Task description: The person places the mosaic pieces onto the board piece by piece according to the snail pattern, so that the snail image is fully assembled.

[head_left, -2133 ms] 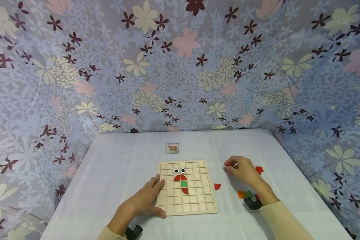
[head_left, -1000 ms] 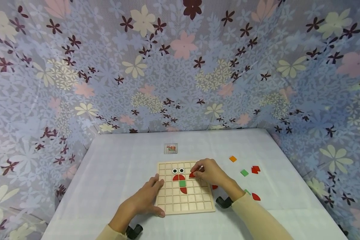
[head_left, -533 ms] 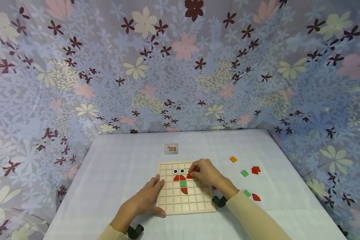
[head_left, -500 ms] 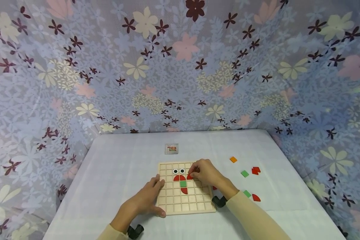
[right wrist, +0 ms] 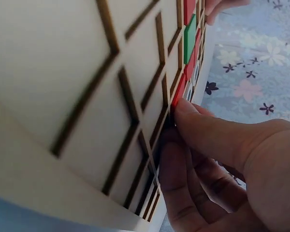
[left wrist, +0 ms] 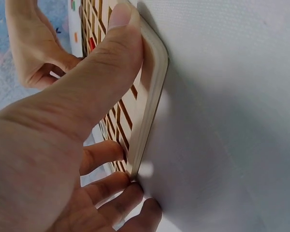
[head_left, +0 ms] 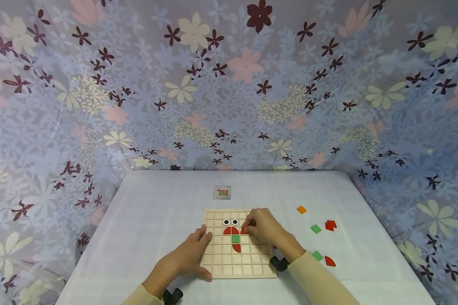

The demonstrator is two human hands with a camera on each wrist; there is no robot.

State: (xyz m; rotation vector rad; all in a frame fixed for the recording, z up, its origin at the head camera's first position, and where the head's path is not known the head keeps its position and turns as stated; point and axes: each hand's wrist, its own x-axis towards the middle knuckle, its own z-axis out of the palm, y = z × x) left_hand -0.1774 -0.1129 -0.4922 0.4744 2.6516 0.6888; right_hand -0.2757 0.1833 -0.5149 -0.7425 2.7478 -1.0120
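Note:
A square wooden grid board [head_left: 252, 267] lies on the table. My left hand [head_left: 187, 256] rests at its left side, thumb on the near left corner and the other fingers along the edge. In the right wrist view, my right hand [right wrist: 208, 159] has its thumb against a red quarter-circle tile [right wrist: 178, 93] at a cell; the tile is partly hidden by the fingers. In the head view, that hand pinches the tile right of the other pieces. Two round eye tiles [head_left: 230, 222], two red quarter-circles [head_left: 227, 231], a green square [head_left: 235, 239] and another red quarter-circle [head_left: 236, 248] sit in cells.
Beyond the board lies a small picture card [head_left: 222, 192]. To the right are an orange tile [head_left: 301, 209], green squares [head_left: 315, 229], red tiles [head_left: 330, 225] and a red quarter-circle [head_left: 330, 261]. Another red tile [head_left: 275, 246] shows partly beside my right wrist. Floral cloth walls surround the table.
My right hand has carried a red tile leftward from the table's right side onto the board, then slightly further left. Loose tiles under its former place now show. My left hand stays on the board.

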